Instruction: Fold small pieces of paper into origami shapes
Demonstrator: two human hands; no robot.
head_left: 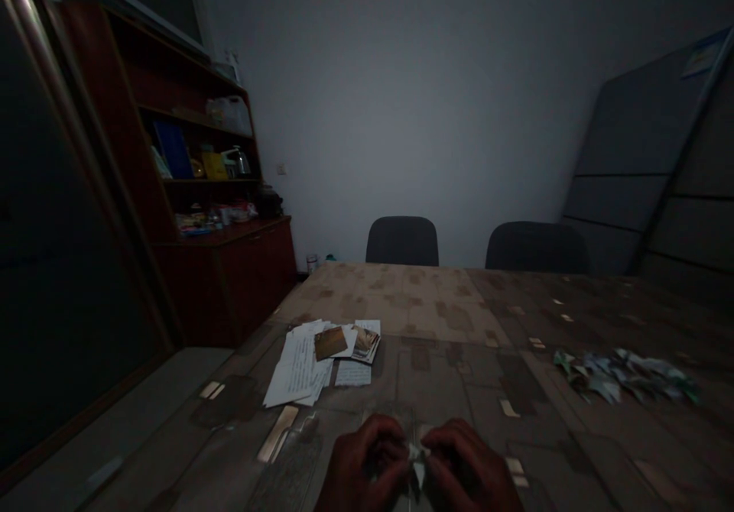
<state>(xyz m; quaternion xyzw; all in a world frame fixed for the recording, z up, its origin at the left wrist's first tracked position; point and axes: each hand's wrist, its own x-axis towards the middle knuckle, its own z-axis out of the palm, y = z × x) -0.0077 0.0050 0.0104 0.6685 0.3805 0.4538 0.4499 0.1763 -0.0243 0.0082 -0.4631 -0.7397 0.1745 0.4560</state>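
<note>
Hands at the near side of a table (447,401) with a patterned cover: the left hand (367,458) and the right hand (473,462) pinch a small pale piece (419,472) between their fingertips, the fingers hiding part of it; toward the left edge lie overlapping written sheets (293,368), with a brown picture card (331,343) on top; toward the right edge spreads a heap of crumpled pieces (622,376), well apart from the hands; beyond the far edge stand two dark chairs (401,241), and beyond the far left corner a reddish cabinet (255,260)
</note>
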